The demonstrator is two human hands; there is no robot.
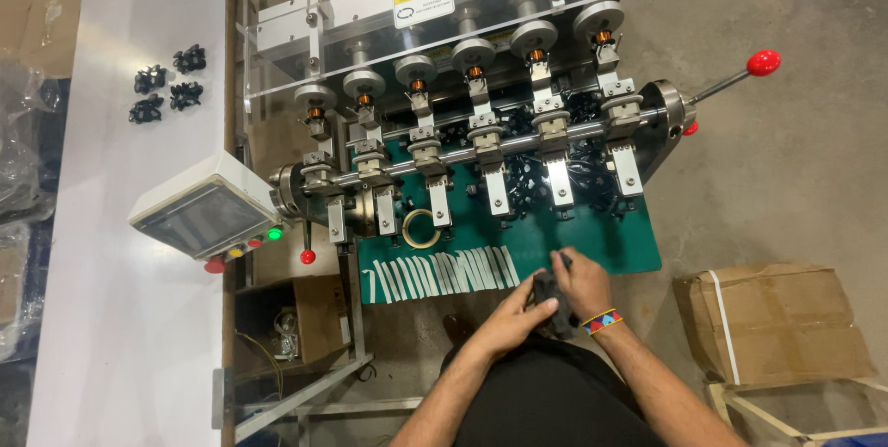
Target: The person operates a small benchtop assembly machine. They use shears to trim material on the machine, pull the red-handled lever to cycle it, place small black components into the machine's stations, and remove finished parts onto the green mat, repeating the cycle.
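Note:
Both my hands meet over my lap, just in front of the green mat (638, 243). My left hand (511, 316) and my right hand (583, 282) together grip a small black part (546, 291), which my fingers partly hide. A beaded band circles my right wrist (601, 321). Beyond the hands, several white tape strips (439, 275) lie in a row along the mat's near edge. A roll of tape (418, 228) rests on the mat to the left.
A winding machine (481, 123) with several spindles and copper coils stands behind the mat, with a red-knobbed lever (762, 63) at right. A control box (205, 216) with coloured buttons sits at left. Small black parts (166, 81) lie on the white table. A cardboard box (782, 317) stands at right.

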